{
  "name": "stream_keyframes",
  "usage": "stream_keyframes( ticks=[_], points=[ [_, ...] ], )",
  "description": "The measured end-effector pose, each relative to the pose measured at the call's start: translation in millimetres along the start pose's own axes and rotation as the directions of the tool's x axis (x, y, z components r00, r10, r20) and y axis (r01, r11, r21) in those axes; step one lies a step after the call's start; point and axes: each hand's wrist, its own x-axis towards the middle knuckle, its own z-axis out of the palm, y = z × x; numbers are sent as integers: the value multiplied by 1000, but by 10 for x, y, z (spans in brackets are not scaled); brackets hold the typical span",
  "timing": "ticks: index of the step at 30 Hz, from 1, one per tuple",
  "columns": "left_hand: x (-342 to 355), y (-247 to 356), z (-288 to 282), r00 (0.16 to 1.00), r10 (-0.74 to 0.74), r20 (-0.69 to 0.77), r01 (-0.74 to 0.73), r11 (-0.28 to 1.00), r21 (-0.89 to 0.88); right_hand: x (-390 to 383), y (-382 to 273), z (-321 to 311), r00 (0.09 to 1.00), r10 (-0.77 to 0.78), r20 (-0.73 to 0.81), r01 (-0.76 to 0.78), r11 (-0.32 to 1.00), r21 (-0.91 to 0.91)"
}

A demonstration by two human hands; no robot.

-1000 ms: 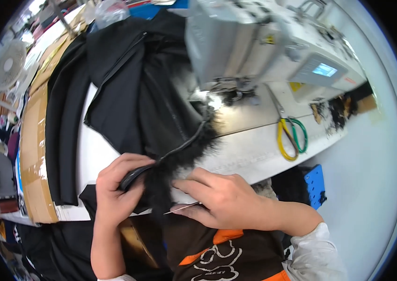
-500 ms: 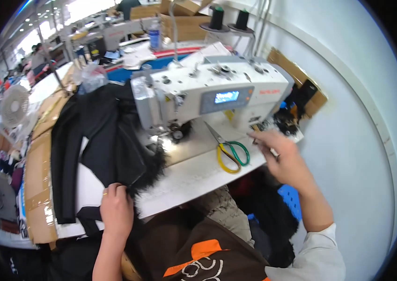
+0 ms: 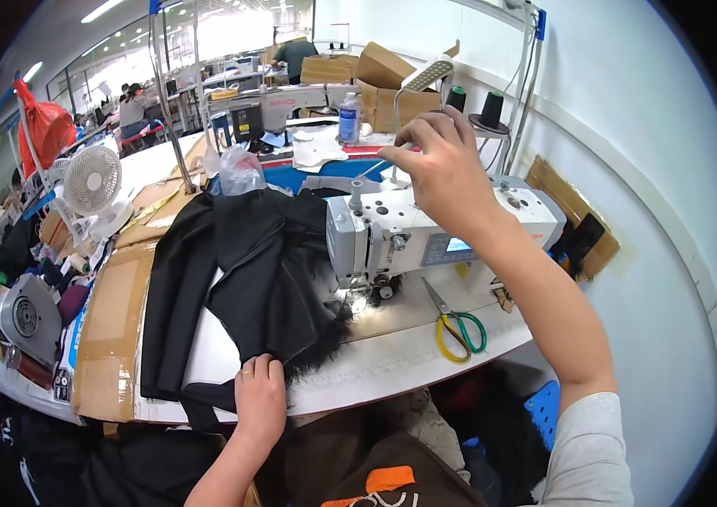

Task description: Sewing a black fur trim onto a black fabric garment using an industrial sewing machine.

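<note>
My left hand [image 3: 260,395] is closed on the lower edge of a black long-sleeved garment [image 3: 249,287] with fluffy black trim [image 3: 325,342]. The garment lies left of a white sewing machine [image 3: 418,221], its trim reaching toward the lit needle area. My right hand [image 3: 443,169] is raised over the top of the machine, fingers pinched. A thin pale rod [image 3: 370,168] sticks out from its fingertips toward the left; its kind is unclear. Scissors [image 3: 457,328] with one yellow and one green handle lie on the machine bed.
A lamp [image 3: 426,74] on a bent neck and dark thread cones [image 3: 491,110] stand behind the machine. Cardboard [image 3: 109,329] covers the table's left side, beside a white fan [image 3: 92,180]. A bottle [image 3: 348,118] and cardboard boxes [image 3: 392,89] are farther back. People sit in the distance.
My right hand has risen from beside the scissors to above the machine's top, with the thin rod now showing. The view has tilted up. My left hand stays on the garment.
</note>
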Motion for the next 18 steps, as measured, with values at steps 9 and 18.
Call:
stream_keyframes(
  ticks=[9,18],
  points=[
    [-35,-12,24,998,28,-57,-28,1000,5,317,38,32,960,-282,-6,280,957,-79],
    [9,9,20,998,25,-60,-25,1000,-1,268,-165,114,940,-329,94,321,943,89]
  ],
)
